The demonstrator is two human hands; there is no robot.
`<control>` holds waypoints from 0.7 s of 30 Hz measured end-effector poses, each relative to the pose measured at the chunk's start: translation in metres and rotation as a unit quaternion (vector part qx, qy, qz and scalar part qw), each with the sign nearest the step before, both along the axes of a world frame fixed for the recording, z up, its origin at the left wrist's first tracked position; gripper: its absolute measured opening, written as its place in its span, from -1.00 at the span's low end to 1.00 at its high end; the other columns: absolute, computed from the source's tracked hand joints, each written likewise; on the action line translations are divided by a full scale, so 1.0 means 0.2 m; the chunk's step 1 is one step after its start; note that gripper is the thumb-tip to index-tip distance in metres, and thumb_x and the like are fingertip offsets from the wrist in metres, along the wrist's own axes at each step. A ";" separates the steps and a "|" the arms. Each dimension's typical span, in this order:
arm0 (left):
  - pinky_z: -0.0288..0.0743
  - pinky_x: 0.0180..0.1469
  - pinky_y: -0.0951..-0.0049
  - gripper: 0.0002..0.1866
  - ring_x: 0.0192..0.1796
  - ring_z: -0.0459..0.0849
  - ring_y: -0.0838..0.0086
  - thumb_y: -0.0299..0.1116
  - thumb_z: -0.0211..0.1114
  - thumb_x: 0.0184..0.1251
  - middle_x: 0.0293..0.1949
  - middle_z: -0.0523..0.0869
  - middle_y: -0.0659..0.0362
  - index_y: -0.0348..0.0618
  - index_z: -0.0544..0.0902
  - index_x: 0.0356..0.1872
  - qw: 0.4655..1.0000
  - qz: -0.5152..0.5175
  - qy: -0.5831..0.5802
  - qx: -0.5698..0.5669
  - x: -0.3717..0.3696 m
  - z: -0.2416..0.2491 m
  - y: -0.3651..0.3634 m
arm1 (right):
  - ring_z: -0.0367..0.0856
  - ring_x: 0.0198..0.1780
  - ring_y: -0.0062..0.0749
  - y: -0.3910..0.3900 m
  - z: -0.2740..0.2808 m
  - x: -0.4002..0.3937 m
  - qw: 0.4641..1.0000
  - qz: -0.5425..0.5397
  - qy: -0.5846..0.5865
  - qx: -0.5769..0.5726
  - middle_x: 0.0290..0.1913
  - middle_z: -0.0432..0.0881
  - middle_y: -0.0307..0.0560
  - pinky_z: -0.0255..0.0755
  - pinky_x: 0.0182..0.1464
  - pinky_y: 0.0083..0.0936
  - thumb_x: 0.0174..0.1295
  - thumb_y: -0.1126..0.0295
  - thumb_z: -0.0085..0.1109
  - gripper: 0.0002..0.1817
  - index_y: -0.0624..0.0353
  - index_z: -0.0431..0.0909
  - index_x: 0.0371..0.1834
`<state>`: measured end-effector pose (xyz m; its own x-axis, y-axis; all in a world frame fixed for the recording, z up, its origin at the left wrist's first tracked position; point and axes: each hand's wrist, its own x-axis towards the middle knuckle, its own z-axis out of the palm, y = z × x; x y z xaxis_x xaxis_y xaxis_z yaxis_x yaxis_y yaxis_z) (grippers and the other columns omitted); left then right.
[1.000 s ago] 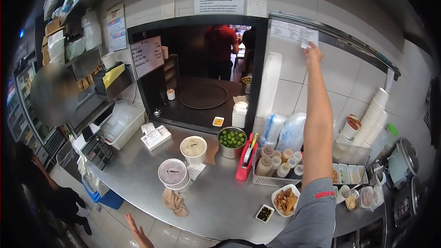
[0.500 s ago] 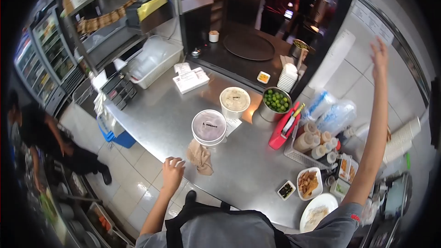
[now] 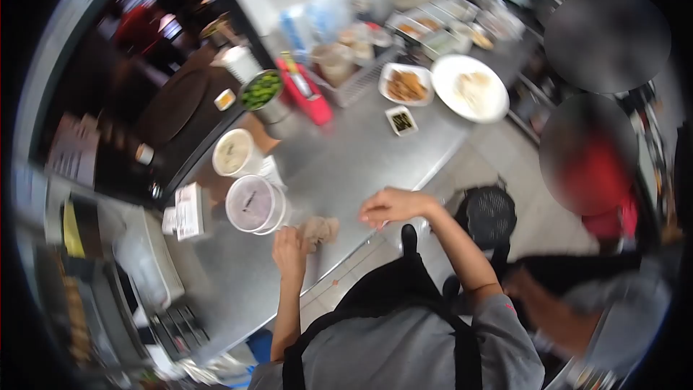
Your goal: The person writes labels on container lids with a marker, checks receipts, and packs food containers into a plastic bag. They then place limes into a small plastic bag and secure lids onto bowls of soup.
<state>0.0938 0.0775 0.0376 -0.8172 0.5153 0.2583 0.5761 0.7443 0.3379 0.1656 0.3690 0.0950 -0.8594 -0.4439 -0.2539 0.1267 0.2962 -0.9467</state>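
My left hand [image 3: 290, 251] is over the steel counter, its fingers loosely bent and slightly blurred. Its fingertips lie beside a crumpled brown cloth [image 3: 322, 232] and close to the lower rim of a lidded round tub [image 3: 253, 204] with dark print on its lid. Behind that tub stands another lidded tub [image 3: 237, 152] with pale contents. My right hand [image 3: 393, 206] hovers at the counter's near edge, palm down, fingers loosely stretched out and holding nothing visible.
Right along the counter [image 3: 343, 166] are a dark sauce dish [image 3: 401, 121], a bowl of brown food [image 3: 406, 85] and a white plate [image 3: 471, 88]. Green limes [image 3: 261, 90] fill a metal pot beside a red tape dispenser [image 3: 307, 94]. A co-worker's arm [image 3: 552, 310] is close at right.
My view has turned right. My right arm has come down from the raised reach by the wall to the counter's near edge. My left hand is now closer to the tub and cloth.
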 end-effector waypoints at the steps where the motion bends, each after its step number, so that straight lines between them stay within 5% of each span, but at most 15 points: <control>1: 0.34 -0.19 0.21 -0.70 -0.20 0.45 0.16 -0.46 0.35 -0.13 -0.32 0.49 0.09 -0.18 0.49 -0.30 1.000 -0.020 -0.007 0.011 0.01 0.05 0.03 | 0.66 -0.28 -0.40 -0.03 -0.24 0.13 0.996 -0.026 -0.067 0.051 -0.26 0.65 0.01 0.51 -0.21 -0.46 0.29 0.22 0.01 -0.68 0.27 0.55 -0.14; 4: 0.34 -0.07 0.23 -0.61 -0.11 0.47 0.10 -0.48 0.36 -0.08 -0.18 0.50 0.01 -0.20 0.46 -0.15 0.994 -0.098 -0.020 0.034 0.10 0.23 0.15 | 0.66 -0.20 -0.28 -0.20 -0.82 0.58 0.945 -0.088 -0.231 0.215 -0.20 0.65 0.04 0.50 -0.14 -0.36 0.23 0.08 0.03 -0.61 0.19 0.59 -0.17; 5: 0.34 -0.04 0.24 -0.61 -0.09 0.47 0.09 -0.47 0.35 -0.05 -0.16 0.50 0.01 -0.21 0.46 -0.14 0.987 -0.154 -0.026 0.026 0.14 0.26 0.19 | 0.61 -0.08 -0.14 -0.30 -1.19 0.75 0.940 -0.107 -0.172 0.273 -0.14 0.63 0.06 0.45 -0.03 -0.24 0.20 0.05 0.04 -0.62 0.10 0.60 -0.13; 6: 0.34 -0.02 0.24 -0.61 -0.07 0.47 0.09 -0.46 0.34 -0.03 -0.13 0.51 0.00 -0.23 0.46 -0.12 0.978 -0.207 -0.031 0.018 0.19 0.28 0.25 | 0.53 0.05 -0.06 -0.41 -1.36 0.88 0.922 -0.100 -0.237 0.289 -0.03 0.59 0.07 0.38 0.08 -0.20 0.19 0.02 0.04 -0.58 0.03 0.57 -0.03; 8: 0.32 0.06 0.25 -0.59 0.00 0.46 0.07 -0.42 0.32 0.03 -0.06 0.51 -0.02 -0.25 0.45 -0.07 0.949 -0.303 -0.090 -0.014 0.31 0.25 0.37 | 0.21 0.33 -0.01 -0.65 -1.61 1.13 0.875 -0.113 -0.423 0.208 0.37 0.19 -0.08 0.18 0.13 0.32 0.12 -0.13 0.07 -0.34 -0.08 0.33 0.26; 10: 0.29 0.15 0.26 -0.56 0.08 0.44 0.04 -0.37 0.29 0.10 0.02 0.50 -0.05 -0.28 0.44 0.02 0.901 -0.380 -0.198 -0.065 0.45 0.11 0.48 | -0.10 0.43 0.09 -1.03 -2.17 1.37 0.860 -0.122 -0.466 0.166 0.47 -0.13 -0.14 0.11 0.12 0.40 0.11 -0.22 0.03 -0.23 -0.22 0.13 0.37; 11: 0.25 0.20 0.26 -0.50 0.14 0.40 0.03 -0.33 0.27 0.14 0.07 0.46 -0.08 -0.30 0.39 0.09 0.882 -0.399 -0.239 -0.071 0.49 -0.02 0.52 | -0.38 0.45 0.17 -1.08 -1.96 1.44 0.845 -0.117 -0.502 0.142 0.49 -0.38 -0.21 0.04 0.13 0.45 0.11 -0.24 0.00 -0.20 -0.33 0.00 0.41; 14: 0.03 0.35 0.20 -0.14 0.36 0.12 -0.02 -0.12 0.26 0.15 0.31 0.13 -0.26 -0.29 0.00 0.36 0.870 -0.417 -0.225 -0.132 0.49 -0.65 0.56 | -0.49 0.43 0.26 -1.12 -1.70 1.54 0.825 -0.208 -0.508 0.135 0.49 -0.44 -0.20 -0.05 0.13 0.49 0.14 -0.25 -0.07 -0.25 -0.42 0.00 0.40; 17: -0.04 0.37 0.14 -0.07 0.41 0.00 -0.02 -0.06 0.27 0.15 0.37 0.00 -0.22 -0.25 -0.08 0.38 0.920 -0.177 -0.143 -0.320 0.53 -0.96 0.65 | -0.46 0.43 0.28 -1.22 -1.71 1.60 0.827 -0.236 -0.493 0.134 0.49 -0.47 -0.15 -0.09 0.14 0.49 0.15 -0.25 -0.09 -0.27 -0.44 -0.02 0.40; 19: 0.10 0.31 0.16 -0.06 0.39 0.06 -0.01 -0.01 0.27 0.14 0.37 0.02 -0.20 -0.27 -0.07 0.38 0.864 -0.219 -0.335 -0.306 0.39 -1.40 0.54 | -0.40 0.42 0.34 -1.23 -1.71 1.59 0.825 -0.262 -0.476 0.157 0.49 -0.43 -0.14 -0.03 0.12 0.49 0.14 -0.22 -0.05 -0.28 -0.42 0.05 0.39; 21: 0.24 0.21 0.20 -0.08 0.34 0.18 0.03 0.04 0.26 0.14 0.34 0.12 -0.18 -0.28 0.01 0.35 0.812 -0.202 -0.460 -0.296 0.39 -1.48 0.51 | -0.43 0.43 0.29 -1.21 -1.71 1.59 0.823 -0.275 -0.472 0.155 0.49 -0.46 -0.15 -0.04 0.13 0.47 0.15 -0.22 -0.08 -0.28 -0.42 0.02 0.40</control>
